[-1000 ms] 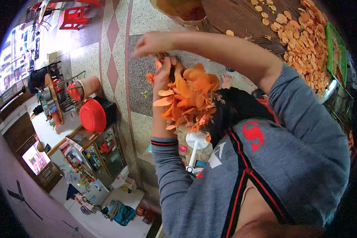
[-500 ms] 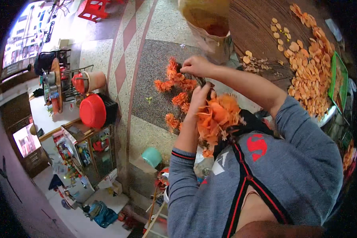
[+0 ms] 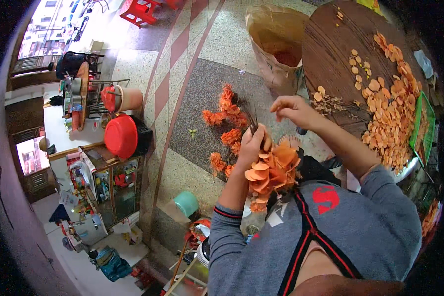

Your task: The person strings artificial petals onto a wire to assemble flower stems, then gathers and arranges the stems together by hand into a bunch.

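Observation:
My left hand is wrapped round the thin dark stems of a bunch of orange artificial flowers. The petalled heads hang close to my chest, and the stem ends point away from me. To the right, my right hand is raised apart from the stems, its fingers loosely bent and spread, with nothing visible in them. Beyond the left hand, several fluffy orange flower clusters lie on the speckled floor.
A round brown table at right bears a heap of orange petal discs, dry-looking sprigs and a green basket. Beside it stands a large paper sack. Red basin and turquoise bucket are at left.
My right hand has come away from the stem ends and moved right, its fingers loosening. My left hand keeps hold of the bunch. The whole view has shifted slightly.

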Tool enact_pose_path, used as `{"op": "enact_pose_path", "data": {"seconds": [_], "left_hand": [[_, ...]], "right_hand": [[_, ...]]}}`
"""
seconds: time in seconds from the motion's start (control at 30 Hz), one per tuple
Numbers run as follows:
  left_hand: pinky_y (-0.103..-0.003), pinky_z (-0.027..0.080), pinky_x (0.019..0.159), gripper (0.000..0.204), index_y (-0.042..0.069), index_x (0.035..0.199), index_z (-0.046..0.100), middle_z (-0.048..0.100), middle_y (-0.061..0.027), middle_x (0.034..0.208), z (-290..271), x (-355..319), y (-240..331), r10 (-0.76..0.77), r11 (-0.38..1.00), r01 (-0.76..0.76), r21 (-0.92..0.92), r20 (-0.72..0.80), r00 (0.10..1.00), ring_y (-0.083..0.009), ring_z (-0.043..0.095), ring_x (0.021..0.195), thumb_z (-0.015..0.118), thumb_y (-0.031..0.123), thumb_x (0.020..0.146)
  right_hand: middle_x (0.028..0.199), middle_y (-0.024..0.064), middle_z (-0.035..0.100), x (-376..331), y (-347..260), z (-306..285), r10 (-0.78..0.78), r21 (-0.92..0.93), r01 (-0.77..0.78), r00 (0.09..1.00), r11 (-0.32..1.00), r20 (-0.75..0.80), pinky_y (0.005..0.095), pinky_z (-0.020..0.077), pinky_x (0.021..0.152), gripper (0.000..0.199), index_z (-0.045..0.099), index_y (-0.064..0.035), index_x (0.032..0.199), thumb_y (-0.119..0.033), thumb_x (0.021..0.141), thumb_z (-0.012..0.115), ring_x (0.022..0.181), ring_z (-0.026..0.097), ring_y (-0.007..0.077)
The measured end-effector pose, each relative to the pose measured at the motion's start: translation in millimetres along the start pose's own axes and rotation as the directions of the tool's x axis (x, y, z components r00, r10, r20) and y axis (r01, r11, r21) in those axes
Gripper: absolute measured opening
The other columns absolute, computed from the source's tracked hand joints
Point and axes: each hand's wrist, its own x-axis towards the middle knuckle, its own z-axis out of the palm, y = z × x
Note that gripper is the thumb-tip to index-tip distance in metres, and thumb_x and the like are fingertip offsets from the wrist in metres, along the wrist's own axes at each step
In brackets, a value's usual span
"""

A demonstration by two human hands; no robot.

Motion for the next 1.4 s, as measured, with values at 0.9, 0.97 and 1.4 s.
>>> {"op": "enact_pose_path", "data": {"seconds": [0.9, 0.97, 1.4], "left_hand": [[-0.028, 0.051, 0.062, 0.029, -0.001, 0.102, 0.053, 0.061, -0.0092, 0.081, 37, -12, 1, -0.233, 0.966, 0.244, -0.081, 0.121, 0.965, -0.0177, 0.061, 0.07, 0.047, 0.026, 0.093], [-0.024, 0.049, 0.061, 0.026, -0.001, 0.096, 0.054, 0.061, -0.0065, 0.078, 35, -10, 5, -0.245, 0.969, 0.246, 0.003, 0.12, 0.962, -0.0132, 0.059, 0.067, 0.048, 0.025, 0.093], [-0.022, 0.046, 0.058, 0.018, 0.0, 0.09, 0.057, 0.057, -0.0024, 0.073, 26, -12, 5, -0.113, 0.993, 0.114, 0.009, -0.053, 0.992, -0.0093, 0.054, 0.063, 0.047, 0.015, 0.093]], "right_hand": [[0.069, -0.0055, 0.053, -26, -40, -1, 0.042, 0.198, -0.082, 0.979, 0.977, 0.199, 0.0202, 0.0376, 0.054, 0.016, 0.057, -0.0055, 0.084, -0.02, 0.085, 0.062, 0.063, 0.046, 0.0027], [0.068, -0.0058, 0.052, -25, -33, -3, 0.065, 0.215, -0.108, 0.978, 0.971, 0.199, 0.0197, 0.0375, 0.053, 0.016, 0.055, -0.0044, 0.084, -0.018, 0.084, 0.062, 0.062, 0.045, 0.0022], [0.091, 0.0078, 0.064, -44, -40, -3, 0.13, 0.497, -0.134, 0.991, 0.857, 0.044, 0.0187, 0.0384, 0.052, 0.028, 0.055, -0.002, 0.109, -0.009, 0.082, 0.058, 0.064, 0.057, 0.0082]]}}
